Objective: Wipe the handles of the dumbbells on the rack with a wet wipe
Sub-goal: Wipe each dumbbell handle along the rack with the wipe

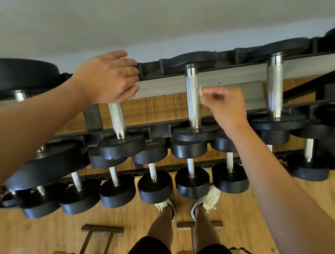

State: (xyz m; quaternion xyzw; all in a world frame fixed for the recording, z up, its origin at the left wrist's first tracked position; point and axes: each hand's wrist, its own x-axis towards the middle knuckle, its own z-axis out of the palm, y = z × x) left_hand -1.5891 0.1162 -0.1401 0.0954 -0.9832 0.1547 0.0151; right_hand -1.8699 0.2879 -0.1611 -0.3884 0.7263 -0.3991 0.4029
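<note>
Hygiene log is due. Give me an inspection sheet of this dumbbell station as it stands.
surface: black tiered rack, loaded with dumbbells.
job's things: white wipe held against middle handle on the top tier; right handle has no hand on it.
clutter: low frames lying on the floor.
grippers: right hand pinches the wipe; left hand rests over left handle, fingers nearly straight.
cables: nothing seen.
surroundings: wooden floor, pale wall, person's white shoes.
</note>
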